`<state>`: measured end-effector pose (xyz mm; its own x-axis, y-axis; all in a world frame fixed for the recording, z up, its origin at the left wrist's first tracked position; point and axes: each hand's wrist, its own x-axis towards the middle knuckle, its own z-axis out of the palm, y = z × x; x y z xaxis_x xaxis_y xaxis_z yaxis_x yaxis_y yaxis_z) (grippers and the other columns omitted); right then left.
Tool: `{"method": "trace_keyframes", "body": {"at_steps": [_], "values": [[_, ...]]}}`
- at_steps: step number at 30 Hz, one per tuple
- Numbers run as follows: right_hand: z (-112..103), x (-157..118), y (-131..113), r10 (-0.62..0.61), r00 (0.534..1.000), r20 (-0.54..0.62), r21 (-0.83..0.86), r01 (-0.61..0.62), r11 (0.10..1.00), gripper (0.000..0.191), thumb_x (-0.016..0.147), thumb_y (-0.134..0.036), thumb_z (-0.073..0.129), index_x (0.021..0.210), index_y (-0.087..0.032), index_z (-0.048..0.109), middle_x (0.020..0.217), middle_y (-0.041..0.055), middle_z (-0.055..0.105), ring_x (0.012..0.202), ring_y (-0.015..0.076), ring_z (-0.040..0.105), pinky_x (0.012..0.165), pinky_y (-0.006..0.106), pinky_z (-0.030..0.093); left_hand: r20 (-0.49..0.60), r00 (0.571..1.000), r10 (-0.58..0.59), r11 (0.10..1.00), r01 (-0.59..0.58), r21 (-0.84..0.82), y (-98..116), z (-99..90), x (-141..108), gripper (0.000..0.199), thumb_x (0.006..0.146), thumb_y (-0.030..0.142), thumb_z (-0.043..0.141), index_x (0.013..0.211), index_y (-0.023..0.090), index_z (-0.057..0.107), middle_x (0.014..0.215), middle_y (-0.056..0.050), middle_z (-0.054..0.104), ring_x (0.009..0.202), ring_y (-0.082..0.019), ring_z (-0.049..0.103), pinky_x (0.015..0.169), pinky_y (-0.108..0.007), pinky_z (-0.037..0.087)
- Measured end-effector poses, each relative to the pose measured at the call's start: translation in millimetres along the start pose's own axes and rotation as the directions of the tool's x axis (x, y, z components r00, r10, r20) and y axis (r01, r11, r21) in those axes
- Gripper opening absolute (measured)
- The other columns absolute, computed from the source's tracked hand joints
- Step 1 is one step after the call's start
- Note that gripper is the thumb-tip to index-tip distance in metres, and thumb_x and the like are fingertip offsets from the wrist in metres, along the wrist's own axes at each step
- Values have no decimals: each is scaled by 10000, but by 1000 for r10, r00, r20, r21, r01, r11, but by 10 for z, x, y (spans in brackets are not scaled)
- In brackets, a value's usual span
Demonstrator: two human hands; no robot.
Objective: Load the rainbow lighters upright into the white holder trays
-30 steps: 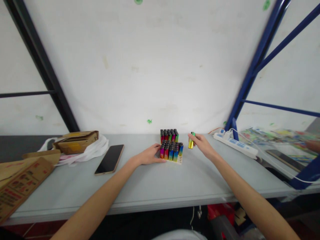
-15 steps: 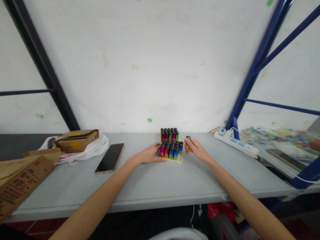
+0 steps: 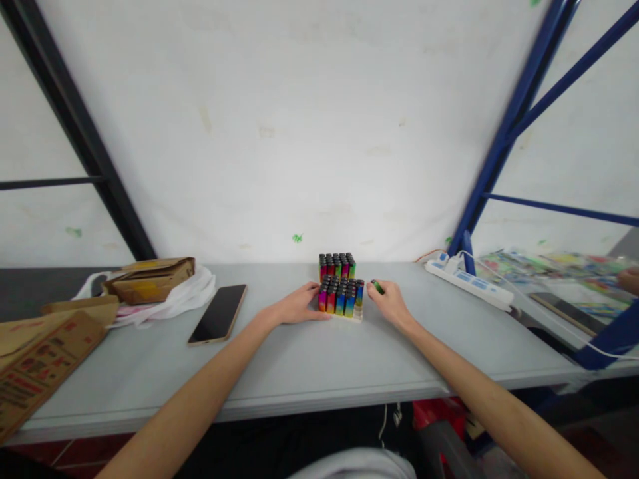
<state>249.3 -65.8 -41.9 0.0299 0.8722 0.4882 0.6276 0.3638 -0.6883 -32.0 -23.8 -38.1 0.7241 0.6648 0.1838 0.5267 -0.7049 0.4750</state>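
Several colourful lighters (image 3: 340, 301) with black tops stand upright in rows in a clear tray (image 3: 355, 318), whose front right corner shows bare slots. A second block of upright lighters (image 3: 337, 267) stands right behind it. My left hand (image 3: 300, 305) grips the left side of the front tray, thumb along the near edge and fingers at the far side. Just right of the tray, my right hand (image 3: 390, 303) is closed around a single green lighter (image 3: 377, 287) with a black top, tilted; most of it is hidden by the fingers.
A phone (image 3: 218, 314) lies left of my left forearm. Further left are a cardboard box (image 3: 150, 279) on a white plastic bag (image 3: 200, 289) and an open carton (image 3: 47, 362). A power strip (image 3: 468, 285) with cables lies right, by the blue frame (image 3: 492, 156). Another person's hand (image 3: 628, 280) shows at the right edge.
My right hand has lowered slightly and turned the lighter it holds, which now tilts more. The left hand keeps its place on the tray. The whole view has shifted a little.
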Motion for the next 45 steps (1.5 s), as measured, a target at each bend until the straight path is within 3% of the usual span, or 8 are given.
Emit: {"method": "trace_keyframes", "body": {"at_steps": [7, 12, 17, 22, 24, 28, 34, 45], "values": [[-13, -4, -11, -36, 999, 0, 2, 36, 999, 396, 832, -493, 428, 560, -228, 316, 575, -36, 261, 558, 111, 301, 548, 268, 210, -18, 1000, 19, 1000, -19, -15, -22, 6, 6, 670, 816, 655, 714, 1292, 188, 651, 1385, -123, 573, 1288, -327, 549, 1177, -417, 407], [-85, -17, -63, -109, 994, 32, 20, 108, 994, 462, 921, -553, 441, 608, -215, 411, 575, -36, 348, 573, 127, 370, 564, 271, 270, -25, 1000, 5, 999, -6, -35, -21, 8, 2, 680, 803, 659, 726, 1284, 184, 654, 1389, -131, 572, 1272, -336, 563, 1163, -435, 424], [-170, -56, -144, -133, 985, 106, 177, 113, 978, 401, 1026, -556, 395, 877, -213, 538, 594, -47, 450, 551, 143, 444, 554, 268, 378, -19, 1000, -11, 1000, 11, -26, -33, 11, -4, 709, 805, 670, 721, 1310, 179, 635, 1402, -135, 557, 1283, -329, 557, 1173, -422, 413], [-223, -50, -158, -358, 932, 54, 102, 352, 930, 373, 1040, -513, 410, 953, -204, 600, 909, 70, 580, 861, 205, 571, 729, 316, 498, 1, 1000, -12, 1000, 12, -9, -30, 8, -4, 713, 822, 652, 718, 1340, 174, 614, 1415, -143, 538, 1303, -323, 537, 1185, -411, 396], [-236, -45, -140, -404, 912, 65, 18, 404, 915, 358, 1036, -497, 441, 924, -202, 612, 887, 61, 574, 817, 196, 554, 746, 323, 485, -3, 1000, -12, 1000, 11, -19, -25, 7, -4, 711, 819, 643, 726, 1339, 172, 613, 1418, -145, 538, 1304, -328, 536, 1185, -418, 396], [-235, -52, -97, -334, 923, 192, -29, 346, 938, 350, 1043, -495, 434, 1027, -199, 620, 717, -2, 563, 634, 166, 513, 650, 301, 431, -17, 1000, 3, 999, -4, -39, -13, 3, -9, 679, 817, 630, 732, 1323, 189, 625, 1404, -130, 558, 1303, -331, 536, 1183, -435, 397], [-213, -46, -61, -291, 914, 282, -3, 304, 953, 357, 1015, -499, 489, 1180, -200, 593, 694, 2, 616, 628, 185, 559, 611, 287, 423, -15, 1000, -8, 999, 7, -36, -3, 3, -8, 687, 811, 636, 734, 1313, 180, 628, 1393, -137, 560, 1288, -331, 548, 1176, -433, 404], [-221, -42, -40, -280, 915, 289, 22, 286, 958, 334, 996, -487, 547, 1159, -197, 571, 711, -12, 621, 635, 169, 571, 614, 272, 433, -19, 1000, -8, 999, 8, -35, -11, 7, -7, 694, 807, 633, 739, 1310, 169, 630, 1406, -145, 557, 1303, -335, 541, 1180, -432, 401]]}}
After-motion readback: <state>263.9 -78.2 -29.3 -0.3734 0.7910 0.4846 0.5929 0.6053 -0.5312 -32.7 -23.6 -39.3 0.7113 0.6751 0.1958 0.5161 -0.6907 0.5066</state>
